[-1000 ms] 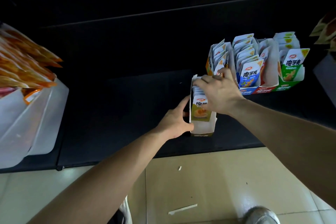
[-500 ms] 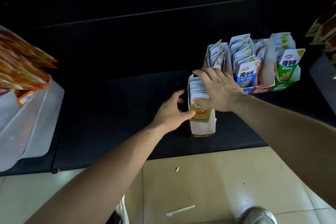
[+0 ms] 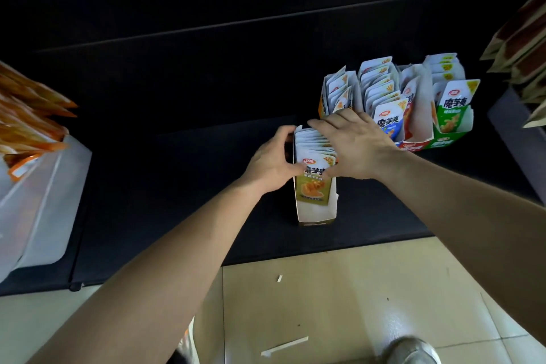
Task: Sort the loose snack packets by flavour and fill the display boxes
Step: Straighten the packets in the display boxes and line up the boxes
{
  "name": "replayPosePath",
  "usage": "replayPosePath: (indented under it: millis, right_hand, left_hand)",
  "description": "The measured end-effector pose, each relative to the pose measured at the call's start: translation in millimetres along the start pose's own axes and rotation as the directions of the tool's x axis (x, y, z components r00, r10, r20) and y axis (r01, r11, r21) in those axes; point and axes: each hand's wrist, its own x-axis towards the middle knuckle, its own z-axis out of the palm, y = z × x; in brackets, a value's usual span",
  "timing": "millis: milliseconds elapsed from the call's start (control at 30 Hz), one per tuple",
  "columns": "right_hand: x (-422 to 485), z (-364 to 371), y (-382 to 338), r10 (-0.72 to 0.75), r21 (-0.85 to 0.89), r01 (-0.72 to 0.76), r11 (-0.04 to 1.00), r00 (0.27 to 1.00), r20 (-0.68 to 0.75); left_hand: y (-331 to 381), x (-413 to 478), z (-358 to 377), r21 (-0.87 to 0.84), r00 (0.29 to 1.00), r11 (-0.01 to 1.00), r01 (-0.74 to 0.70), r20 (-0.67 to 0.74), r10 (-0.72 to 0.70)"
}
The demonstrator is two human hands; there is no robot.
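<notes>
One display box [image 3: 316,214] held near the shelf edge

Nearest the viewer are pale floor tiles [image 3: 339,304] with a paper strip [image 3: 285,346] and a shoe [image 3: 412,350]. The display box stands on the black shelf [image 3: 177,186], near its front edge. Its long axis runs away from the viewer and its low open end faces the viewer. Olive snack packets [image 3: 314,186] stand upright in single file inside, printed faces forward. The left hand [image 3: 270,163] grips the box's left wall, fingers curled round the far corner, thumb on the front packet. The right hand [image 3: 360,148] lies over the packet tops, fingers stretched leftward and flat. Just behind, partly hidden by that hand, stands a row of four filled boxes [image 3: 422,143]. Far left, a white tub [image 3: 44,201] holds orange packets [image 3: 26,115]. Far right, brown packets [image 3: 523,47] are stacked.
</notes>
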Motion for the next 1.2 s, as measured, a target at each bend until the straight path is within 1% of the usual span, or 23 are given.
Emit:
replayPosePath:
  millis: [100,200,300,400,500,600,633,733,867,933,1000,1067,1133,1200]
  right_hand:
    - [-2.5,3.9,-4.8,0.030,0.008,-0.030,1.000,0.999,-0.037]
    - [-0.4,5.1,-10.4,0.044,0.038,-0.041,0.998,0.997,-0.069]
    - [3.2,7.8,-12.6,0.069,0.105,-0.061,0.993,0.995,-0.071]
    - [3.0,14.2,-17.0,0.130,0.181,-0.114,0.977,0.988,-0.081]
    - [1.9,19.1,-20.8,0.157,0.226,-0.131,0.965,0.983,-0.098]
    - [3.1,18.2,-16.5,0.169,0.307,-0.144,0.941,0.984,-0.057]
    - [2.8,17.8,-14.4,0.170,0.314,-0.147,0.938,0.984,-0.046]
    - [-2.0,19.3,-14.9,0.169,0.273,-0.144,0.951,0.983,-0.071]
    - [-9.4,12.1,-29.8,0.191,0.248,-0.172,0.953,0.980,-0.056]
    - [-18.1,6.8,-34.7,0.254,0.257,-0.230,0.939,0.965,-0.065]
    - [-30.9,3.5,-36.0,0.329,0.304,-0.295,0.906,0.942,-0.066]
    - [-43.4,2.8,-35.6,0.403,0.350,-0.374,0.859,0.915,-0.008]
    - [-52.2,3.2,-35.1,0.457,0.377,-0.472,0.797,0.879,0.133]
    - [-57.5,4.2,-37.6,0.463,0.429,-0.533,0.729,0.846,0.264]
  left_hand:
    - [2.9,1.5,0.8,0.006,1.000,1.000,-0.012,0.023,0.011]
    - [4.9,3.0,-0.4,0.009,1.000,1.000,-0.021,0.009,0.021]
    - [4.5,6.9,-2.8,0.021,0.999,0.999,-0.030,-0.030,0.031]
    - [6.1,10.8,-3.3,0.047,0.997,0.999,-0.026,-0.069,0.030]
    - [9.2,12.0,-3.1,0.080,0.996,0.996,-0.028,-0.081,0.034]
    - [10.2,11.7,-2.7,0.089,0.997,0.996,-0.014,-0.076,0.021]
    - [10.3,11.2,-1.7,0.085,0.997,0.996,-0.008,-0.080,0.014]
    - [12.3,7.4,3.3,0.074,0.996,0.997,0.000,-0.090,0.007]
    - [15.5,-2.2,2.6,0.031,0.995,0.997,0.067,-0.079,-0.065]
    - [17.6,-8.6,0.6,0.020,0.988,0.990,0.138,-0.069,-0.137]
    - [20.5,-15.4,-0.7,0.010,0.980,0.982,0.188,-0.069,-0.187]
    - [24.0,-22.6,-2.0,0.017,0.976,0.978,0.210,-0.060,-0.208]
    - [27.7,-30.1,-1.8,0.005,0.972,0.973,0.231,-0.043,-0.230]
    - [30.3,-37.1,2.8,-0.018,0.965,0.965,0.261,-0.010,-0.261]
